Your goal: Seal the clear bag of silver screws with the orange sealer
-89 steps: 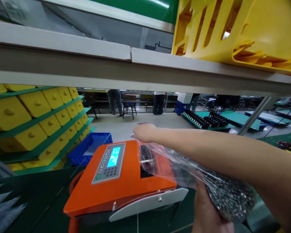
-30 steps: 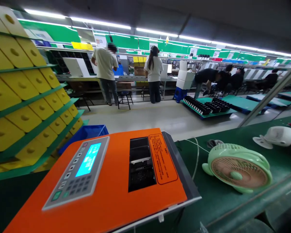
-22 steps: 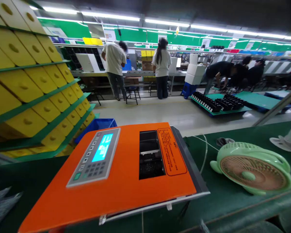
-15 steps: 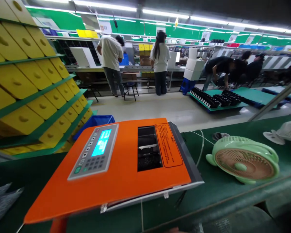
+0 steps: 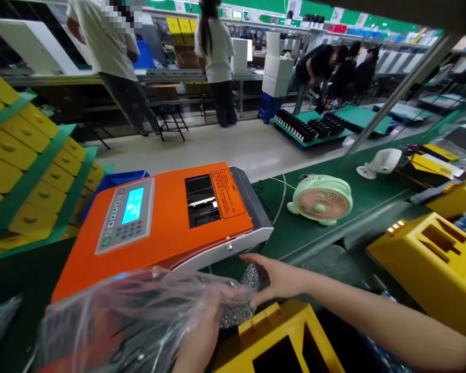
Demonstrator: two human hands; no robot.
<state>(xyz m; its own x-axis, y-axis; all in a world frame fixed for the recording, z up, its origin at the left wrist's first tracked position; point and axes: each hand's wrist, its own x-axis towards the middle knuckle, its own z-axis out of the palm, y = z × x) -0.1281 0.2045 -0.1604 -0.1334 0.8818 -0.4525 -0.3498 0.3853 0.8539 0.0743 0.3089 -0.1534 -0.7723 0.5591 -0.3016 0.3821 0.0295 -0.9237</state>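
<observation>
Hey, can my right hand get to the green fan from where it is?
Probably yes: the right hand is curved open by the plastic bag, and nothing visible stands between it and the green fan.

The right hand [image 5: 277, 282], near the lower centre of the frame, is bare, with slender fingers [image 5: 261, 260]. Its forearm [image 5: 373, 313], bare too, widens smoothly toward the lower right edge. The left hand [image 5: 204, 329], bottom centre, is bare to the wrist and partly blurred.

Blurred left hand [image 5: 204, 329], clear bag [image 5: 101, 316] cut off below, yellow bin [image 5: 283, 322] likewise cropped, screen [image 5: 133, 205] text too small to read
</observation>
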